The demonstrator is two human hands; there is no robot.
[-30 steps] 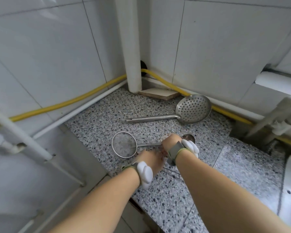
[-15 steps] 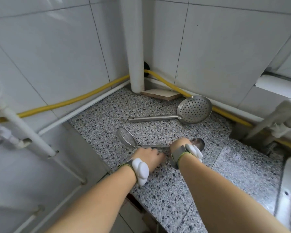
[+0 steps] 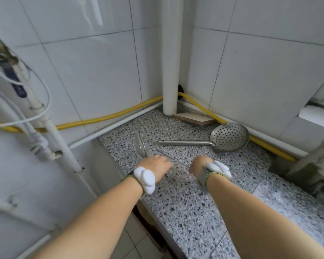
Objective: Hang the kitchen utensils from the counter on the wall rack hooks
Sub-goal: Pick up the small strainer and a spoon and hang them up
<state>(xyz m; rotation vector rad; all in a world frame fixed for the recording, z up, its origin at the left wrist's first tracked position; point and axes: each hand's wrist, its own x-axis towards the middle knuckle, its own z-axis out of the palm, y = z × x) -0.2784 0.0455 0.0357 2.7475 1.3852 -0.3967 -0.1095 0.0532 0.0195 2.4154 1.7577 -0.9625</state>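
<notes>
- The left hand (image 3: 155, 166) is closed around the handle of a small mesh strainer (image 3: 140, 147); the strainer's round head is tilted up on edge above the speckled counter (image 3: 185, 206), just beyond the knuckles.
- The right hand (image 3: 199, 165) is curled into a loose fist over the counter, near the left hand. Its fingers are hidden under the hand and blurred, so I cannot tell whether they grip anything.
- Both wrists carry a grey strap with a white lumpy device on it.
- A large perforated skimmer (image 3: 229, 137) lies flat on the counter farther back, its bowl close to the right-hand wall and its long handle pointing left, well apart from both hands.
- A yellow hose (image 3: 108, 117) runs along the foot of the tiled walls, passing behind a white upright pipe (image 3: 170, 58) in the corner.
- A flat wooden block (image 3: 194, 118) lies at the foot of that pipe.
</notes>
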